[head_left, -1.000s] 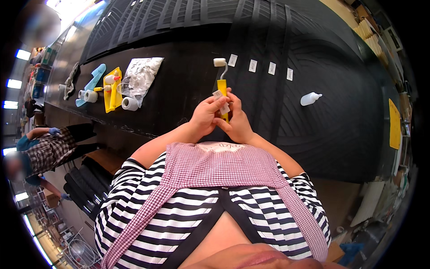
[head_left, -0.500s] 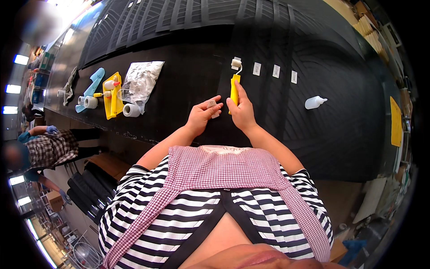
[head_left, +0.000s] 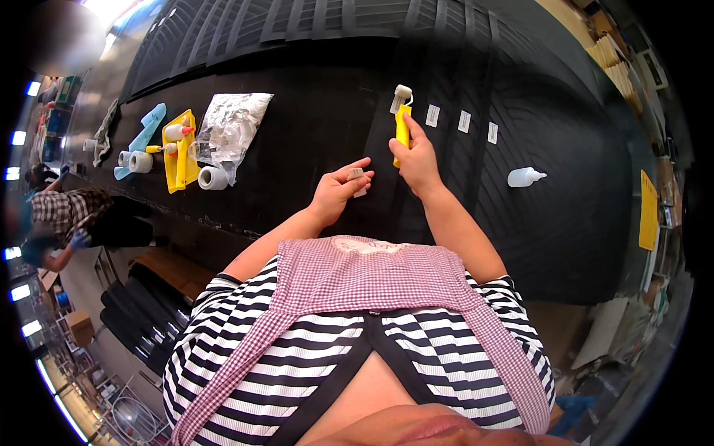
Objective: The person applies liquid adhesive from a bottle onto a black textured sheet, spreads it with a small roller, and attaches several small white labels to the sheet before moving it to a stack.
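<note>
My right hand (head_left: 421,165) is closed round the yellow handle of a small hand roller (head_left: 402,134). Its white roller head lies over the far end of a small white label (head_left: 396,105) on a black sheet. To the right, a row of similar labels (head_left: 432,115) sits on neighbouring black strips (head_left: 476,89). My left hand (head_left: 333,197) pinches a small piece of white labels (head_left: 356,175) between thumb and fingers, just left of the roller. A white squeeze bottle (head_left: 523,177) lies on its side farther right.
On the left of the black table (head_left: 312,111) are a clear plastic bag (head_left: 234,126), a yellow tray (head_left: 178,175) with a red-tipped bottle, tape rolls (head_left: 213,178) and a blue strip (head_left: 146,134). Layered black sheets (head_left: 297,22) cover the far side. A person (head_left: 67,212) stands at the left.
My right hand has shifted the roller away from me and slightly right, along the label. My left hand has stayed nearly still with its labels. The person at the left has changed posture.
</note>
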`<act>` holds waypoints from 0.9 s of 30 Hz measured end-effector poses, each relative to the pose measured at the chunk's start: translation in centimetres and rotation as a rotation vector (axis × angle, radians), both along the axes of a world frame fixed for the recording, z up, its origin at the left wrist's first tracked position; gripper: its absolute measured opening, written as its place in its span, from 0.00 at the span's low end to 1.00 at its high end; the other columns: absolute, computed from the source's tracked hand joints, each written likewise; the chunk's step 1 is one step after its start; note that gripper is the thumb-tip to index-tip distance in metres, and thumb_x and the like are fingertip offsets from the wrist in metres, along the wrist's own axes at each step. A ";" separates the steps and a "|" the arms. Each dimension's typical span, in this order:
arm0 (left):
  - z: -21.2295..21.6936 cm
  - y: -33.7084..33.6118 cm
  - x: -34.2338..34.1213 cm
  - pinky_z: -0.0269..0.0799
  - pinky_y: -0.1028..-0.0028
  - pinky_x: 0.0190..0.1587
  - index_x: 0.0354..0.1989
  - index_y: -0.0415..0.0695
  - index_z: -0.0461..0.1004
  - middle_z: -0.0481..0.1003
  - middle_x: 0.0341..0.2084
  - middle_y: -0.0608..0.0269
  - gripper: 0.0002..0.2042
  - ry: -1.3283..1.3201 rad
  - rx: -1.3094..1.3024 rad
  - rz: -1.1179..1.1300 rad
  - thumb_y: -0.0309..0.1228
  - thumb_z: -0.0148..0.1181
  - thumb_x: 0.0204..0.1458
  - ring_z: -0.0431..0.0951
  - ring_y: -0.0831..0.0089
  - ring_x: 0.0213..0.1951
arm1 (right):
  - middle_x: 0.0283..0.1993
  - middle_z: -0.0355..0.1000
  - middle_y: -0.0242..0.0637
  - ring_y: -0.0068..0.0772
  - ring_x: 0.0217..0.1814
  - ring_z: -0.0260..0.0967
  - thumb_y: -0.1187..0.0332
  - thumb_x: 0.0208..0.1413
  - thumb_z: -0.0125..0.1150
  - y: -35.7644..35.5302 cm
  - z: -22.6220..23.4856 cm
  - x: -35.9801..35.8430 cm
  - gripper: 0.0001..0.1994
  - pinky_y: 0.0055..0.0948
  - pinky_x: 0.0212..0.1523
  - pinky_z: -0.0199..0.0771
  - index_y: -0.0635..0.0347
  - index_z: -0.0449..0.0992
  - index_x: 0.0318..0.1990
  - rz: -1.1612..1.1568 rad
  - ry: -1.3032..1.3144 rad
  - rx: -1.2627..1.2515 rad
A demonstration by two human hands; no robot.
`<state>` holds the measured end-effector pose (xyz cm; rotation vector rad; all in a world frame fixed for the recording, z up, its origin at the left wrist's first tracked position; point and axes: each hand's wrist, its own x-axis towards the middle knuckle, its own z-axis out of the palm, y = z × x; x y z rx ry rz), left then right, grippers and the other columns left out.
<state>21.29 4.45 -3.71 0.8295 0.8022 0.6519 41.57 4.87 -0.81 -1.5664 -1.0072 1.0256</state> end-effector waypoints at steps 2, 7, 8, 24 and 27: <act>0.2 0.1 0.0 0.73 0.76 0.56 0.62 0.37 0.69 0.77 0.51 0.57 0.22 -0.013 -0.017 0.008 0.26 0.61 0.59 0.78 0.77 0.47 | 0.41 0.71 0.34 0.18 0.34 0.66 0.71 0.59 0.59 -0.5 1.2 0.5 0.31 0.18 0.35 0.70 0.59 0.59 0.70 0.005 0.116 0.005; 0.4 0.1 -0.1 0.73 0.76 0.56 0.63 0.38 0.68 0.77 0.51 0.56 0.23 0.007 0.006 0.000 0.26 0.61 0.59 0.78 0.76 0.48 | 0.46 0.70 0.34 0.17 0.36 0.66 0.72 0.60 0.58 -3.8 1.2 -0.3 0.30 0.17 0.38 0.70 0.56 0.60 0.70 0.058 0.037 0.092; 0.3 0.1 -0.1 0.73 0.76 0.56 0.63 0.38 0.68 0.77 0.51 0.55 0.23 -0.001 -0.007 -0.009 0.26 0.61 0.59 0.78 0.76 0.48 | 0.47 0.70 0.35 0.17 0.37 0.67 0.72 0.60 0.58 -4.0 0.8 -0.5 0.30 0.18 0.40 0.70 0.57 0.60 0.70 0.059 0.037 0.087; 0.2 0.0 0.0 0.73 0.75 0.56 0.62 0.37 0.69 0.77 0.51 0.55 0.22 -0.004 0.007 0.013 0.25 0.61 0.59 0.78 0.75 0.49 | 0.51 0.71 0.38 0.24 0.42 0.71 0.70 0.57 0.60 0.3 -0.1 0.1 0.30 0.22 0.45 0.72 0.61 0.62 0.69 0.002 -0.130 0.034; 0.4 -0.1 0.1 0.72 0.75 0.57 0.63 0.37 0.69 0.77 0.51 0.54 0.22 -0.012 0.021 0.013 0.25 0.60 0.59 0.78 0.74 0.50 | 0.49 0.70 0.34 0.18 0.38 0.66 0.71 0.59 0.60 -0.1 0.0 0.7 0.31 0.19 0.39 0.70 0.57 0.61 0.70 0.014 -0.033 0.092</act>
